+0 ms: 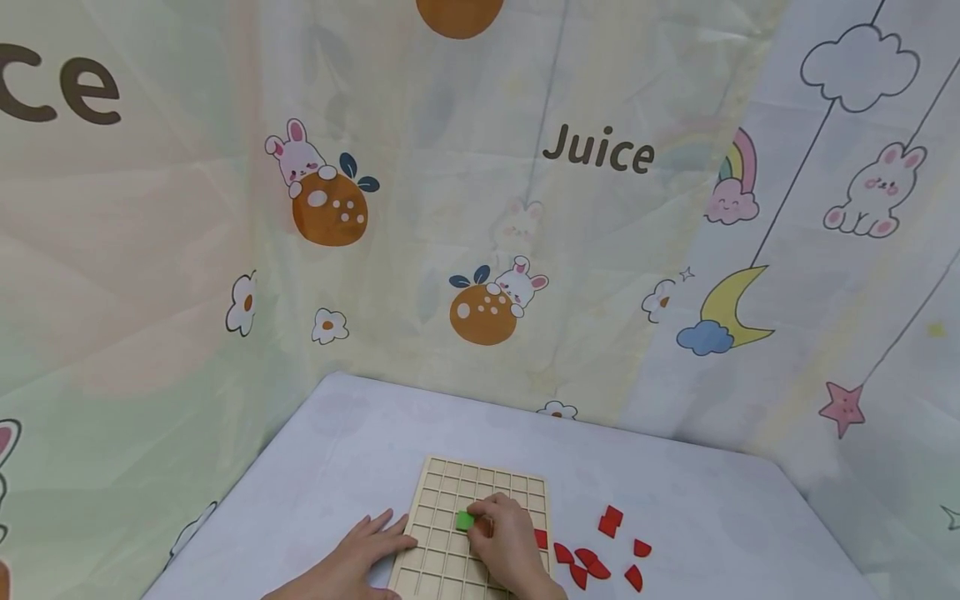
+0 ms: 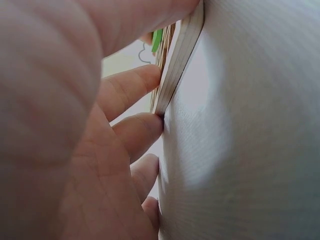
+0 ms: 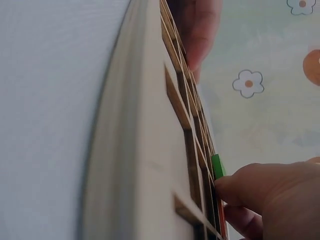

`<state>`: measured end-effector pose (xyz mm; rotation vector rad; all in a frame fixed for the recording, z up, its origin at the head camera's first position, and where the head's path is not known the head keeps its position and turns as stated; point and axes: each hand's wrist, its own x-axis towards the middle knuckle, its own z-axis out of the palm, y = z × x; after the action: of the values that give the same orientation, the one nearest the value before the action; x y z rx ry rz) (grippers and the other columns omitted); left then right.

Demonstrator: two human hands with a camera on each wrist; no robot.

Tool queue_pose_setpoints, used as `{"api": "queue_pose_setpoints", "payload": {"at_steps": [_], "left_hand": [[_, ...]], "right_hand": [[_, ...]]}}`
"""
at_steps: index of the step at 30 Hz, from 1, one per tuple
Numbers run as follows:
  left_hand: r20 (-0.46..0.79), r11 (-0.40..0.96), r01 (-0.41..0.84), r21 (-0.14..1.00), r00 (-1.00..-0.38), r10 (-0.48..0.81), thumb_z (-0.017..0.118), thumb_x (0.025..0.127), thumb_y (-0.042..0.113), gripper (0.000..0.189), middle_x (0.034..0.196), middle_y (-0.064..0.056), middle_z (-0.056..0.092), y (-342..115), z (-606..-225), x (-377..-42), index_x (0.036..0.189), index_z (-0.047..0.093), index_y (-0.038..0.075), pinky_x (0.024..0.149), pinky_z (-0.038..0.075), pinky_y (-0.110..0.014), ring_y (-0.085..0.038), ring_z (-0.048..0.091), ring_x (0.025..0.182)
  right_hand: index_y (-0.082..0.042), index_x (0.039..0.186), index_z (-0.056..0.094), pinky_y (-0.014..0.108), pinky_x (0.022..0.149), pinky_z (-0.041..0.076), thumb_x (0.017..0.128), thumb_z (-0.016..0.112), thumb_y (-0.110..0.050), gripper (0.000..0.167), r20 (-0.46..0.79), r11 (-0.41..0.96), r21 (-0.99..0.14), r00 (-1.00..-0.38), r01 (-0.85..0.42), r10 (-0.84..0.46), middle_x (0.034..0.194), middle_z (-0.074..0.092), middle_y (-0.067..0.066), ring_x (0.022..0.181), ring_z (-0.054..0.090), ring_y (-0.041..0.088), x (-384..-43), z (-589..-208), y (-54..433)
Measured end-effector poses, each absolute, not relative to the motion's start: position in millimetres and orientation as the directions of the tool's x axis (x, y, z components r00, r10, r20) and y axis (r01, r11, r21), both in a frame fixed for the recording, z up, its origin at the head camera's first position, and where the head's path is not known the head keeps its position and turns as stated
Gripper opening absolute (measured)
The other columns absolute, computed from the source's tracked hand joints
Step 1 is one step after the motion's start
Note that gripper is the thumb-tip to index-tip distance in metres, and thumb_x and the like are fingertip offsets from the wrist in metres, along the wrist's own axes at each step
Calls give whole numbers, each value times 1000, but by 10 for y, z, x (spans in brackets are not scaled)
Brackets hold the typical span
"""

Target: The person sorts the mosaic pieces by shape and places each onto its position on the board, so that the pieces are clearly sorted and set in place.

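Head view, lower centre: a flat green square tile [image 1: 464, 521] juts leftward from the pinching right hand [image 1: 507, 537], the left hand [image 1: 358, 552] spread.

The board [image 1: 437, 493] lies on the table [image 1: 720, 508], loose pieces [image 1: 592, 564] to its right.

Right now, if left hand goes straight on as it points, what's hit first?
The left hand would likely meet the pale wooden rectangular grid board first, at its left edge; they seem in contact, depth unclear.
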<state>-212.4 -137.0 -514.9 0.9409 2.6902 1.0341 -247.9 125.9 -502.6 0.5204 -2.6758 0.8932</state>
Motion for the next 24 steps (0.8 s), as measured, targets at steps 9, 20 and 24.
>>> {"api": "queue_pose_setpoints", "payload": {"at_steps": [9,20,24], "left_hand": [[92,582,485,653,-813,574,74,76,54,69,149,-22,41,-1363,-5162,-2134,134,58,20,103,17,-74,-54,27,137],[126,578,519,630,-802,583,74,76,54,68,148,-25,42,-1358,-5151,-2126,133,59,19,101,19,-76,-56,29,135],[132,575,527,626,-798,587,75,76,51,67,147,-26,42,-1360,-5149,-2124,133,59,18,100,20,-76,-57,29,135]], "right_hand": [[-19,92,77,24,68,42,75,77,-9,20,387,746,-507,-887,-432,-251,88,59,-11,80,53,6,-2474,-5037,1240],[-21,93,77,26,72,43,74,77,-10,22,351,759,-524,-910,-386,-221,91,57,-11,85,54,9,-2464,-5057,1220],[-21,93,77,27,72,43,74,77,-10,22,356,762,-524,-911,-381,-210,90,56,-12,84,53,8,-2467,-5062,1210]]}}
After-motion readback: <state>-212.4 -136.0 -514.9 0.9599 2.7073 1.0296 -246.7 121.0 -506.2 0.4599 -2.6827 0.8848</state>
